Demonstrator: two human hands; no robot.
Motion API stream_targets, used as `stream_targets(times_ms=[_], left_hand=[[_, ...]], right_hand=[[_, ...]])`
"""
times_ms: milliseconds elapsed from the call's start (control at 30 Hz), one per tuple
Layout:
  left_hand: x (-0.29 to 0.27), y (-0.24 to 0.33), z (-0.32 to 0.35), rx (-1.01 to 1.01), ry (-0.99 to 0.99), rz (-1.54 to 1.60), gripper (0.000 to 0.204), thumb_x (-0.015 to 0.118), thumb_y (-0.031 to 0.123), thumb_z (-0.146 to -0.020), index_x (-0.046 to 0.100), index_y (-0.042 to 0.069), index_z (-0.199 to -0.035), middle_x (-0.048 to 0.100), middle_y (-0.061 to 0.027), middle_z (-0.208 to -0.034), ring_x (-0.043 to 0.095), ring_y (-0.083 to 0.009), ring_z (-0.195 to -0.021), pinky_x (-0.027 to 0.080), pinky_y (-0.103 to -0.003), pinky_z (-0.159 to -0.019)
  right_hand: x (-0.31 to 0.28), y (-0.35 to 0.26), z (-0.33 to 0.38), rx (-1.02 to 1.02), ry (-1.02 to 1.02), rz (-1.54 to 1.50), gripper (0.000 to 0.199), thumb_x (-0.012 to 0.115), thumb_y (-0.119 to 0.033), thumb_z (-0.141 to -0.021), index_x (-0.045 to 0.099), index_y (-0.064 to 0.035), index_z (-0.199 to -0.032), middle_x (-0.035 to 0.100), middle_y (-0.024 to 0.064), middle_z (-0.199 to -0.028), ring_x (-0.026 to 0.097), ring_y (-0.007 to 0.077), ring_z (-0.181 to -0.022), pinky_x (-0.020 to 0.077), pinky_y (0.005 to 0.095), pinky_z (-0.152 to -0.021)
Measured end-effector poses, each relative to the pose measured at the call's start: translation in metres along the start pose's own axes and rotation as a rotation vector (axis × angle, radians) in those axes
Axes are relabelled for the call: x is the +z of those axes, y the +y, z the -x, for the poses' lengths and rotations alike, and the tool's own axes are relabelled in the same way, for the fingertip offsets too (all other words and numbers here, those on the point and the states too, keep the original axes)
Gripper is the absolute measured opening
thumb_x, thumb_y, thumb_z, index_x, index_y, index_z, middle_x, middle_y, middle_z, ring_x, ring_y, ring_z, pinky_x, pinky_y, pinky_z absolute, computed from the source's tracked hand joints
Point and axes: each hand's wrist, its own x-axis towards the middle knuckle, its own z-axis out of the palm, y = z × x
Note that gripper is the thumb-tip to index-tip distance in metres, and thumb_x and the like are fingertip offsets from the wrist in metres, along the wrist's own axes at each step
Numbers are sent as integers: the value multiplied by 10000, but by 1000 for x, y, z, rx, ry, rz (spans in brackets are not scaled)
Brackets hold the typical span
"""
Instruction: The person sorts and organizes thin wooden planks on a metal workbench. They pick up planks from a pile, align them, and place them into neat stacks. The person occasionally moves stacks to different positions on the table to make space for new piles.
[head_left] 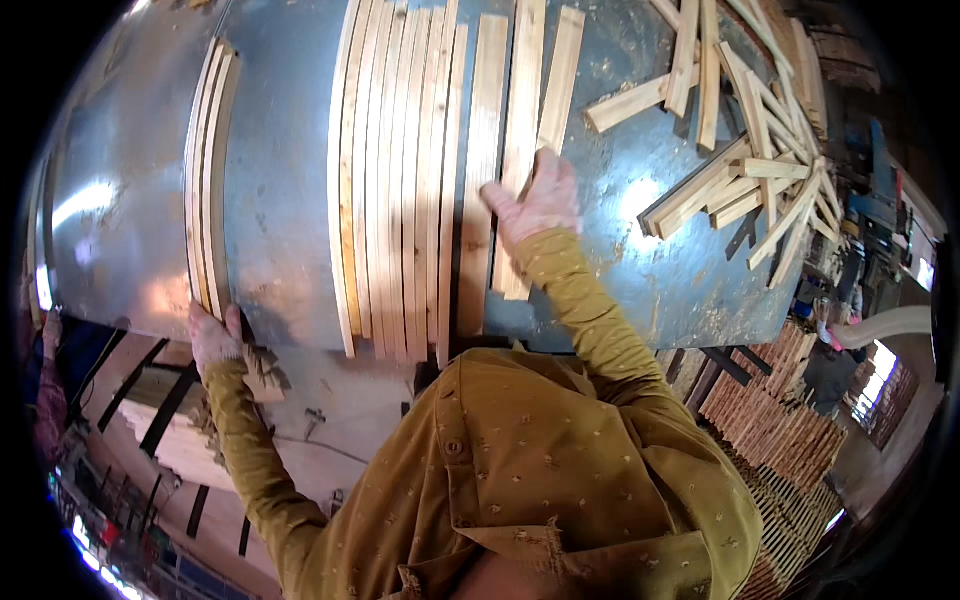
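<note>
On the metal table (278, 200), the left hand (216, 340) pinches the near end of some wooden strips (206, 180); the right hand (540, 203), with thumb and fingers spread, rests upon the loose boards (523, 100).

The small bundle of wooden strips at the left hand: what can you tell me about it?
The small bundle of wooden strips is a few long, slender pieces, pale tan with a browner right side. They lie side by side on the grey, metal-looking table, pointing away from the person, left of the larger row of strips. They look slightly bowed, probably from the lens. The left hand holds their near ends at the table's near edge.
</note>
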Motion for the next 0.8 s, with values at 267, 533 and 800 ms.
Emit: stream_targets(times_ms=[267,533,800], left_hand=[[-66,286,110,677,-31,549,799,663,456,-868,360,7,-1455,459,-261,-1402,485,-351,-1278,411,-471,-1064],[-23,417,142,436,-190,-84,820,671,350,-835,250,47,-1471,452,-209,-1347,531,-333,-1180,440,-487,-919],[-33,397,125,521,104,-335,833,670,257,-816,246,82,-1511,520,-218,-1309,570,-362,-1142,444,-510,-955]], right_hand=[[8,87,12,89,-13,-183,1018,805,-272,-694,223,-36,-1495,402,256,-1418,464,403,-1279,431,439,-1040],[-11,212,-32,-73,-1021,-2121,815,742,-146,-783,310,87,-1433,547,177,-1211,588,270,-1073,531,372,-922],[-39,226,-33,-5,-1014,-2205,733,739,-349,-862,422,104,-1345,571,183,-1146,627,249,-968,568,330,-852]])
